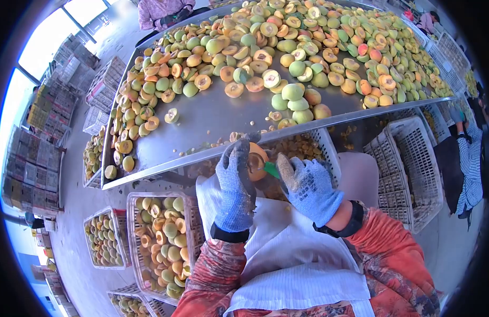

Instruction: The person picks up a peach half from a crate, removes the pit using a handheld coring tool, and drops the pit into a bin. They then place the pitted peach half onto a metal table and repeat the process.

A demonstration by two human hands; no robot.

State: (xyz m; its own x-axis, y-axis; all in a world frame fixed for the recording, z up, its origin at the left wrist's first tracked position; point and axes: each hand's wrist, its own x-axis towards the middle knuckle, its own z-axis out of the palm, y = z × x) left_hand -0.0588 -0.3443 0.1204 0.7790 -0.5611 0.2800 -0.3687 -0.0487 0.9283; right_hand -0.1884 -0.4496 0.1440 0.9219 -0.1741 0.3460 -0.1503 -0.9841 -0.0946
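Note:
My left hand [235,182], in a blue-grey knitted glove, is closed around a peach half [255,162] just beyond the table's near edge, above my lap. My right hand [307,185], gloved alike, grips a green-handled pitting tool [271,169]. The tool's thin curved metal end is at the cut face of the peach half. Whether the stone is still inside I cannot make out. Under my hands, partly hidden by them, a white crate [325,150] holds small brownish-yellow bits.
A metal table [202,127] carries a large heap of whole and halved peaches [308,47]. To my left stand crates of peaches [162,238]; slatted crates [413,169] stand to my right. Another person [162,13] sits across the table; one more [469,164] is at far right.

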